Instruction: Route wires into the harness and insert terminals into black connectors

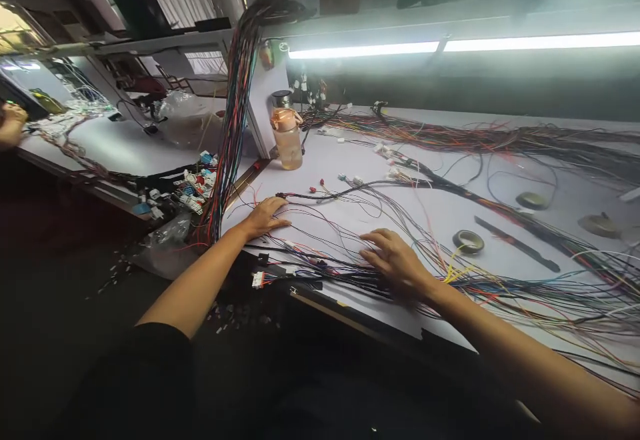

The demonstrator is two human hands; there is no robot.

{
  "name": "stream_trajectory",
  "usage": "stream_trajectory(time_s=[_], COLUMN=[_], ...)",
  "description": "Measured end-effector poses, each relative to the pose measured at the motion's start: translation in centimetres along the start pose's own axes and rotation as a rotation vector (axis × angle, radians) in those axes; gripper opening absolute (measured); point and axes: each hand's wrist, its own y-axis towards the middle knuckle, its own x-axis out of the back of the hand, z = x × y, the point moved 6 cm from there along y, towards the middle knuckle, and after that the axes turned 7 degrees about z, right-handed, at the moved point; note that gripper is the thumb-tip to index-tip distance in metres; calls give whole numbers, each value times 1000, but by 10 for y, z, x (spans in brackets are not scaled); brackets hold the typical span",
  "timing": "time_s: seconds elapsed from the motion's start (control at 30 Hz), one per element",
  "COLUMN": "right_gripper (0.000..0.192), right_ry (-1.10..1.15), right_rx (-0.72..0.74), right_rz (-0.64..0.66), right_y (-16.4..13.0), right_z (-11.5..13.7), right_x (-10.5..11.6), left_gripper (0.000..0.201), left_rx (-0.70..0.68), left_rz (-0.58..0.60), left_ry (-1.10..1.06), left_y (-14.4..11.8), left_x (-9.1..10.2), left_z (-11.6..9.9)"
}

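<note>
My left hand (265,217) lies on the wires at the table's left end, thumb and fingers apart. Its fingertips are beside a small black connector (281,195) on a dark cable. Slightly blurred, my right hand (393,257) hovers over or rests on the thin wires, fingers spread; contact is hard to judge. Between the hands run loose thin dark and red wires (325,220). Along the front edge lies a wire bundle (350,273), with a white connector (257,280) at its left end. Yellow wires (453,273) fan out past my right wrist.
A bottle (289,143) stands by the upright panel. Thick wires (235,107) hang over the shelf at left. Tape rolls (469,241) and a dark flat strip (517,243) lie at right. More harnesses (450,137) line the back. Another person's hand (13,120) shows far left.
</note>
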Motion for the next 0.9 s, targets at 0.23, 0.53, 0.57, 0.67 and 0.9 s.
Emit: stream_trajectory(time_s=[0.23,0.53,0.57,0.67,0.9], right_gripper=[37,20,20,21,20], right_ry=[-313,-310,-312,-308,-287], right_rx=[-271,-344,-353,-373,-386], right_rz=[242,285,282,281,257], right_y=[12,1,-1,-6,-13], right_z=[13,-4,-6,-9,-11], right_x=[4,8,9,13,18], left_gripper=[52,24,25,27,56], left_rx=[-6,-67,-67,-91,-198], left_rz=[94,112,111,137,251], left_ry=[54,134,143,147,99], left_y=[4,11,13,15,1], left_x=[5,13,13,13,16], left_z=[14,30,31,31,19])
